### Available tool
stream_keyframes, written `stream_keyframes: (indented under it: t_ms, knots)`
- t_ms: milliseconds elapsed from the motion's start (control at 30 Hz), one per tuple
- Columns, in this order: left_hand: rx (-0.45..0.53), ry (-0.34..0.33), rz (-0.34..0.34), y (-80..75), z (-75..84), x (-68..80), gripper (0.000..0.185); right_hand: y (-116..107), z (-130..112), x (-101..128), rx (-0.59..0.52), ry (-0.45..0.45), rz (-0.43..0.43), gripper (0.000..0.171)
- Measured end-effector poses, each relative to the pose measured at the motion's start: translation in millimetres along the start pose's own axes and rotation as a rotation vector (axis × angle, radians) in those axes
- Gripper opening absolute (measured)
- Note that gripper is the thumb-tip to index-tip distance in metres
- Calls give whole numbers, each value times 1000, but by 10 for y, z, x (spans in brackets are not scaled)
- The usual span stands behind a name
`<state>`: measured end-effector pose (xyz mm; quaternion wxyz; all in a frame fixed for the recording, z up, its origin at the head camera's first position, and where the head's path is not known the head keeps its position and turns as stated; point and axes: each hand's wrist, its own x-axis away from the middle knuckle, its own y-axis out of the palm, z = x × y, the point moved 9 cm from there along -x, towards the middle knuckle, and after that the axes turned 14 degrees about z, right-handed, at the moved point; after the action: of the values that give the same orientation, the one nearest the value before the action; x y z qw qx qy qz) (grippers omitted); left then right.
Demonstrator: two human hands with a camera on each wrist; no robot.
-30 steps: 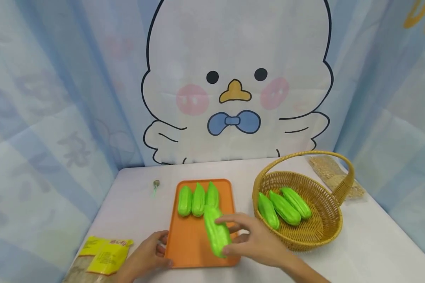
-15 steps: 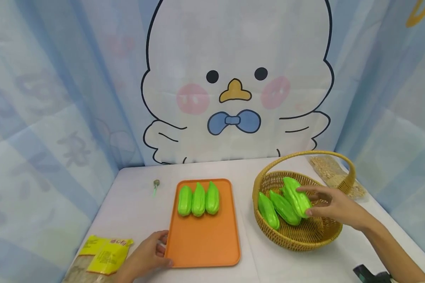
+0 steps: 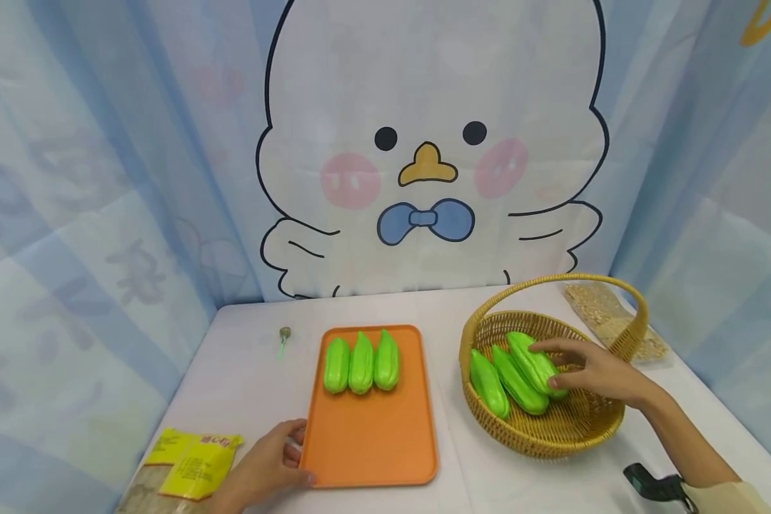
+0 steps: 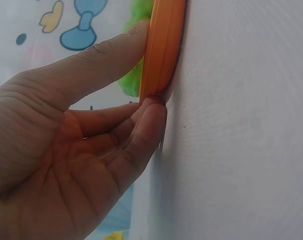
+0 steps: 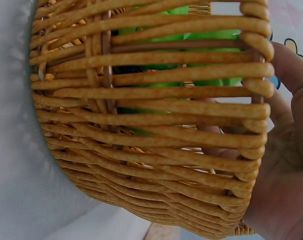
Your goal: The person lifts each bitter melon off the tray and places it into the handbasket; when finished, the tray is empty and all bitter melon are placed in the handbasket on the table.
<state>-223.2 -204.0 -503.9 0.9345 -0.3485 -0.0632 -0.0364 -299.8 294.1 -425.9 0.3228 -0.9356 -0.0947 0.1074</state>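
Observation:
My left hand (image 3: pixel 266 460) holds the left edge of the orange tray (image 3: pixel 373 442), thumb on the rim and fingertips at its underside in the left wrist view. Three bright green ridged toy vegetables (image 3: pixel 361 363) lie side by side at the tray's far end. Over the wicker basket (image 3: pixel 540 446) my right hand (image 3: pixel 594 368) has index finger and thumb against another green toy vegetable (image 3: pixel 528 357), which lies on the ones in the basket. In the right wrist view the basket's weave (image 5: pixel 181 120) partly hides the fingers and the vegetables.
A tall handle (image 3: pixel 552 278) arches over the basket. Behind it lies a clear bag of tan bits (image 3: pixel 607 321). A yellow packet (image 3: pixel 199 467) sits at the near left, and a small spoon-like item (image 3: pixel 283 341) left of the tray. Printed curtains surround the table.
My right hand carried the green toy vegetable from over the tray to the basket, then lowered it onto the others. The left hand stayed on the tray edge.

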Motion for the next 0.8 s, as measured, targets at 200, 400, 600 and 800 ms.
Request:
stream_keyframes:
  t_ms: [200, 400, 600, 800]
  knots:
    - [-12, -26, 10, 0, -7, -2, 92, 9, 12, -22, -25, -1, -16, 52]
    - [-5, -21, 13, -11, -13, 9, 92, 2, 22, -36, -46, -3, -22, 52]
    - [-7, -17, 16, -16, -19, 6, 92, -36, -19, -50, -8, 3, -8, 52]
    - [0, -10, 11, -29, 4, 7, 92, -30, -614, 53, 15, -98, 117, 51]
